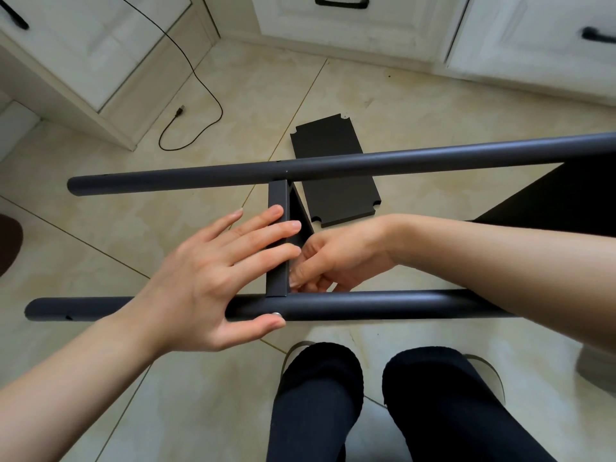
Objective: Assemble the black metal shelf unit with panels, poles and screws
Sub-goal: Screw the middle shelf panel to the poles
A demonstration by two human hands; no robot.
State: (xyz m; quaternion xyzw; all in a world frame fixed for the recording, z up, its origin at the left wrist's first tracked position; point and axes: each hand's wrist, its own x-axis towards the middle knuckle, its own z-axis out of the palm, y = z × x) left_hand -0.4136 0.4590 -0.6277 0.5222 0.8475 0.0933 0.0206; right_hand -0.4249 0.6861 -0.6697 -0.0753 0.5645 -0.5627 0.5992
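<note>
Mid-assembly: I see one panel [277, 241] joined between two poles [333, 163]; a spare panel [333, 168] lies on the floor at 12 o'clock. Left hand [213, 278] flat, steadying; right hand [330, 261] pinching inside the joint, screw unseen.

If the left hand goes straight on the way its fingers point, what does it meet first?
Probably the right hand. The left hand lies flat on the panel edge, fingers pointing right, and the right hand's fingers sit just past that edge. Depth is unclear; they may be lower.
</note>
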